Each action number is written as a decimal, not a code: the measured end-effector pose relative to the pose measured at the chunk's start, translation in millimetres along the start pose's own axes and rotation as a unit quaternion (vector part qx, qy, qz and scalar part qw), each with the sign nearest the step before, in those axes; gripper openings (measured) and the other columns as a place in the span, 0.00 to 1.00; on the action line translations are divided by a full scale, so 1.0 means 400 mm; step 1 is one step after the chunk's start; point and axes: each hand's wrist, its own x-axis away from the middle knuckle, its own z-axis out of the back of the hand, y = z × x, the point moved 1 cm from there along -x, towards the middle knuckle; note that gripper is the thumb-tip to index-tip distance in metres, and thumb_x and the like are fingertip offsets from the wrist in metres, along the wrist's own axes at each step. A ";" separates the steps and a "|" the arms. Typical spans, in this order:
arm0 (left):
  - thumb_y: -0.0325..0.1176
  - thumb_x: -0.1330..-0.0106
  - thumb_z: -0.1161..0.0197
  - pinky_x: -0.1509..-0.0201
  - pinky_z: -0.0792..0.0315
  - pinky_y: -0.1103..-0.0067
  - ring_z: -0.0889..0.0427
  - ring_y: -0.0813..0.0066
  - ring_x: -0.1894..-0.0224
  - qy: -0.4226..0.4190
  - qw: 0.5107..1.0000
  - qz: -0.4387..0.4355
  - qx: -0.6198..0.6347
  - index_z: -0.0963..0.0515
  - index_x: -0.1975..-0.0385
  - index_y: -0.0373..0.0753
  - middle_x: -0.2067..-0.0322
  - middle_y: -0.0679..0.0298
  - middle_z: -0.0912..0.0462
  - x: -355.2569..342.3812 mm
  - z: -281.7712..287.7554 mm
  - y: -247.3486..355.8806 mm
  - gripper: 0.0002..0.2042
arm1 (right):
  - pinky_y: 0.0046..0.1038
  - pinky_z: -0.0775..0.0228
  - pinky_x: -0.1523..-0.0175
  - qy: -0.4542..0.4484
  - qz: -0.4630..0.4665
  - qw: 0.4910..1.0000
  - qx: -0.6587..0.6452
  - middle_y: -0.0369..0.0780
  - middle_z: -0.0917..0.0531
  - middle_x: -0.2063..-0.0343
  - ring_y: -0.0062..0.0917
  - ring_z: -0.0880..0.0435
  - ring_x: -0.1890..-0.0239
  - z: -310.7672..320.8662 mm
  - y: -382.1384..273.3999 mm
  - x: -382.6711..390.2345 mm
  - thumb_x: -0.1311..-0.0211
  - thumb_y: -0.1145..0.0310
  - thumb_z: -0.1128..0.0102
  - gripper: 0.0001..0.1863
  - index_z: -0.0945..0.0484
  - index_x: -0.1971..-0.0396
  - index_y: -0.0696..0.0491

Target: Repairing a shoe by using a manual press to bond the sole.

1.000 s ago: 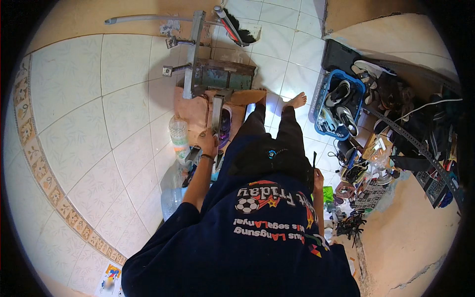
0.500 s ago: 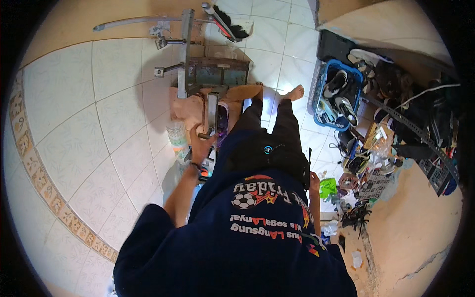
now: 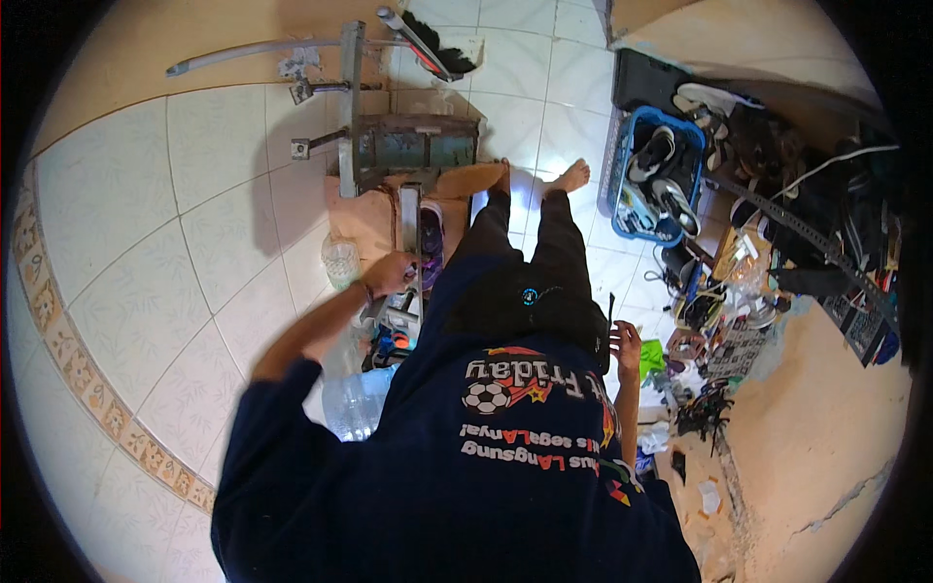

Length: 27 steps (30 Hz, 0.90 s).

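My left hand (image 3: 392, 274) is closed at the side of a grey metal frame (image 3: 409, 228), where a short peg showed before; the fingers seem wrapped round that peg, which they now cover. Inside the frame, close to the hand, lies a purple shoe (image 3: 431, 231). A clear plastic bottle (image 3: 341, 260) stands against the wall beyond my wrist. By my right hip my right hand (image 3: 625, 344) hangs with its fingers loosely apart, holding nothing I can see.
A taller metal post (image 3: 351, 107) with brackets rises at the far left beside a wooden crate (image 3: 452, 143). On the right, a blue basket (image 3: 625, 208) holds several shoes, with piled clutter around it. A large clear container (image 3: 355, 403) stands below my left forearm.
My left hand has gone from fingers spread around the peg to closed over it, and my left elbow has swung outward. My right hand has come further into view.
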 end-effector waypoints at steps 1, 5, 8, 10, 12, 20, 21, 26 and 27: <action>0.28 0.44 0.35 0.63 0.23 0.68 0.17 0.58 0.70 -0.005 1.000 0.000 0.002 0.20 0.59 0.39 0.76 0.56 0.21 -0.016 0.042 0.024 0.12 | 0.19 0.27 0.71 -0.006 0.011 1.000 0.005 0.36 0.18 0.68 0.18 0.19 0.71 0.002 0.013 0.014 0.31 0.52 0.43 0.18 0.23 0.53 0.50; 0.32 0.45 0.32 0.58 0.21 0.63 0.18 0.52 0.61 -0.260 0.936 0.004 -0.238 0.22 0.50 0.44 0.61 0.53 0.19 -0.021 0.027 0.006 0.20 | 0.23 0.24 0.71 -0.014 -0.034 0.998 0.047 0.40 0.15 0.69 0.23 0.16 0.72 0.028 0.094 0.033 0.31 0.51 0.45 0.21 0.25 0.50 0.52; 0.42 0.45 0.26 0.63 0.20 0.69 0.20 0.61 0.55 0.199 0.980 0.010 0.028 0.31 0.44 0.44 0.47 0.57 0.31 0.023 0.014 0.033 0.30 | 0.23 0.25 0.71 0.003 -0.043 0.999 0.012 0.38 0.16 0.68 0.22 0.17 0.72 -0.007 0.124 0.042 0.31 0.51 0.44 0.20 0.25 0.51 0.51; 0.43 0.43 0.27 0.61 0.20 0.70 0.20 0.63 0.56 0.353 0.883 0.190 0.242 0.31 0.47 0.42 0.48 0.58 0.29 0.039 -0.065 0.093 0.28 | 0.21 0.27 0.71 -0.004 -0.037 0.999 0.017 0.36 0.17 0.69 0.20 0.19 0.73 -0.029 0.123 0.011 0.32 0.52 0.43 0.20 0.25 0.51 0.51; 0.49 0.37 0.32 0.62 0.21 0.75 0.23 0.72 0.61 0.407 0.569 0.309 0.644 0.32 0.49 0.35 0.54 0.62 0.27 0.049 -0.148 0.094 0.27 | 0.19 0.31 0.74 -0.026 -0.028 0.998 0.044 0.34 0.18 0.70 0.17 0.21 0.74 -0.050 0.117 -0.043 0.31 0.54 0.43 0.17 0.23 0.52 0.51; 0.38 0.33 0.38 0.79 0.36 0.80 0.36 0.74 0.84 0.482 0.421 0.338 0.690 0.29 0.71 0.42 0.80 0.70 0.33 -0.046 -0.154 0.067 0.09 | 0.22 0.24 0.72 -0.024 0.017 0.999 0.029 0.39 0.16 0.69 0.20 0.17 0.72 -0.057 -0.117 -0.090 0.30 0.56 0.44 0.16 0.23 0.52 0.52; 0.36 0.34 0.37 0.81 0.36 0.79 0.35 0.76 0.84 0.445 0.628 0.294 0.567 0.30 0.73 0.42 0.80 0.70 0.32 -0.031 -0.146 0.043 0.10 | 0.22 0.24 0.72 -0.011 0.034 0.999 0.015 0.40 0.16 0.68 0.21 0.16 0.71 -0.053 -0.127 -0.085 0.30 0.54 0.44 0.18 0.24 0.52 0.52; 0.30 0.41 0.37 0.70 0.25 0.66 0.19 0.62 0.75 -0.021 0.997 0.071 0.036 0.25 0.73 0.37 0.74 0.56 0.19 -0.017 -0.010 -0.012 0.05 | 0.21 0.25 0.70 -0.018 0.026 0.999 0.038 0.37 0.17 0.68 0.21 0.17 0.71 0.006 -0.058 -0.013 0.32 0.49 0.43 0.22 0.24 0.51 0.52; 0.30 0.44 0.38 0.65 0.22 0.63 0.16 0.56 0.70 -0.182 0.976 -0.008 -0.119 0.22 0.69 0.37 0.72 0.52 0.17 -0.024 0.025 0.005 0.05 | 0.21 0.25 0.70 -0.024 0.020 0.998 0.051 0.37 0.17 0.68 0.20 0.17 0.71 0.015 -0.037 -0.008 0.31 0.49 0.44 0.22 0.25 0.51 0.52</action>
